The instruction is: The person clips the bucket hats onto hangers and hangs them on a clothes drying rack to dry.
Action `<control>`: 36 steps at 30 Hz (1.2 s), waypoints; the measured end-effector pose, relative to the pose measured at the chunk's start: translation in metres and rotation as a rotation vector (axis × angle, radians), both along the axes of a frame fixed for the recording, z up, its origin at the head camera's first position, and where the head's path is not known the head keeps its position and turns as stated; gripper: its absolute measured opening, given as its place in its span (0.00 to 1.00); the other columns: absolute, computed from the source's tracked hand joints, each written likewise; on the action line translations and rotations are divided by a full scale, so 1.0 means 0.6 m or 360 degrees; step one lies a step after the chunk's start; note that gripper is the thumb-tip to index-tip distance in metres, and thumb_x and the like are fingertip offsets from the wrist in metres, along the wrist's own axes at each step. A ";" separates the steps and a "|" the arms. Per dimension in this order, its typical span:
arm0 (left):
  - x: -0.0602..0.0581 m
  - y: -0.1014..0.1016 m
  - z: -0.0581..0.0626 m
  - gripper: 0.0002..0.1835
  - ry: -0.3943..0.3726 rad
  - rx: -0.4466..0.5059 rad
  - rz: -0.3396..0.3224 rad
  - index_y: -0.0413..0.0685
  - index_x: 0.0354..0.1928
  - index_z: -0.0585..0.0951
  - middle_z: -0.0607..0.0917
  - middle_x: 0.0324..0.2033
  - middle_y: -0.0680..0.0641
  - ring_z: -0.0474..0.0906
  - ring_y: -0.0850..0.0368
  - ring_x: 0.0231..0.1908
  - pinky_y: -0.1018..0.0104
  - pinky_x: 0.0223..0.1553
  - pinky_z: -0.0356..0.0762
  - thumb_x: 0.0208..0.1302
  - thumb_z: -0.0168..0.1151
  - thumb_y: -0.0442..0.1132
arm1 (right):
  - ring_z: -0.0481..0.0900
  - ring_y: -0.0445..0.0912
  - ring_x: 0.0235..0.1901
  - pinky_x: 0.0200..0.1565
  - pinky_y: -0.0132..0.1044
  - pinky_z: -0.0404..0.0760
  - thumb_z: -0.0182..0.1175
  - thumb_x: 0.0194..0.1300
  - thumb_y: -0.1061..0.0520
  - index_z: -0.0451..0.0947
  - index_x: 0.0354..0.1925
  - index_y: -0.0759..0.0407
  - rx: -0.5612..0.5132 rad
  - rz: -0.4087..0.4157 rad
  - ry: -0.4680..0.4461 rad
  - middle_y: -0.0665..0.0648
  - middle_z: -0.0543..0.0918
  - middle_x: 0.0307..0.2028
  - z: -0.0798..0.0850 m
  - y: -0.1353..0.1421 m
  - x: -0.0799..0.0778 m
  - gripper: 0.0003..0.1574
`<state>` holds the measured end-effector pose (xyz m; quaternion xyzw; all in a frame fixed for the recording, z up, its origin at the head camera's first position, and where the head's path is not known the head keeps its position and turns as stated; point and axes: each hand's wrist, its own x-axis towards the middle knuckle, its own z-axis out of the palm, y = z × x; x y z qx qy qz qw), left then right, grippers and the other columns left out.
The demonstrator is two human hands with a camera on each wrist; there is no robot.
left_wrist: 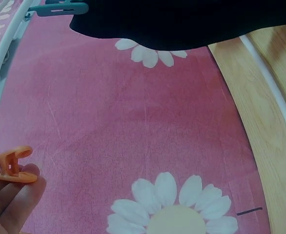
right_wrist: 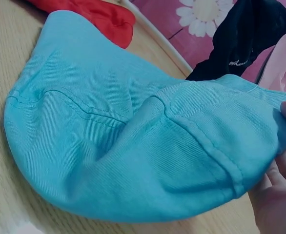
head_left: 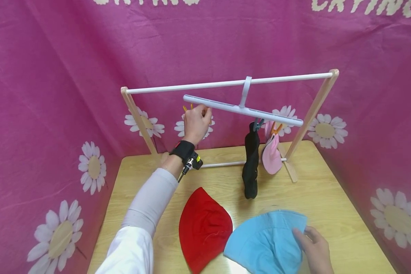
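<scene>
My left hand [head_left: 198,121] is raised at the left part of a pale clip hanger [head_left: 222,104], pinching an orange clothes peg [left_wrist: 11,168]. My right hand [head_left: 316,249] grips the edge of a light blue bucket hat [right_wrist: 133,146] between thumb and fingers, above the front right of the table. The hanger hooks over a white rod and tilts down to the right. From its right half hang a black cloth item [head_left: 250,163] on a grey-blue peg [head_left: 258,123] and a pink item [head_left: 272,156] on an orange peg [head_left: 276,129].
A red bucket hat [head_left: 205,228] lies on the wooden table [head_left: 150,228], left of the blue hat. The drying rack has a white top rod [head_left: 191,87] and wooden side posts [head_left: 315,110]. Pink curtains with daisies [head_left: 54,76] enclose the table at the back and sides.
</scene>
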<state>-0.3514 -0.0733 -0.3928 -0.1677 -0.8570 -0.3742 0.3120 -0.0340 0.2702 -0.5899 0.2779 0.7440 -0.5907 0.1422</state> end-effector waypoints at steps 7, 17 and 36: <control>0.007 0.001 -0.003 0.13 0.0032 0.0028 0.0000 0.45 0.28 0.86 0.86 0.17 0.51 0.83 0.54 0.22 0.59 0.32 0.73 0.74 0.61 0.38 | 0.59 0.65 0.77 0.72 0.61 0.64 0.57 0.70 0.23 0.62 0.76 0.62 0.0044 0.0002 0.0065 0.68 0.64 0.77 0.015 -0.014 0.000 0.58; 0.024 0.012 -0.013 0.14 0.0014 0.0177 -0.0007 0.46 0.28 0.84 0.85 0.17 0.51 0.81 0.57 0.20 0.58 0.33 0.73 0.74 0.64 0.42 | 0.79 0.46 0.64 0.62 0.39 0.79 0.59 0.70 0.26 0.70 0.73 0.56 0.0176 -0.0097 0.0229 0.59 0.80 0.67 0.039 -0.045 -0.018 0.49; 0.035 0.012 -0.021 0.12 -0.0047 0.0231 -0.0001 0.45 0.29 0.85 0.87 0.19 0.50 0.83 0.56 0.23 0.60 0.36 0.75 0.73 0.66 0.41 | 0.80 0.24 0.45 0.47 0.19 0.76 0.66 0.74 0.45 0.84 0.57 0.59 0.0456 -0.0131 0.0764 0.45 0.89 0.48 0.074 -0.097 -0.042 0.24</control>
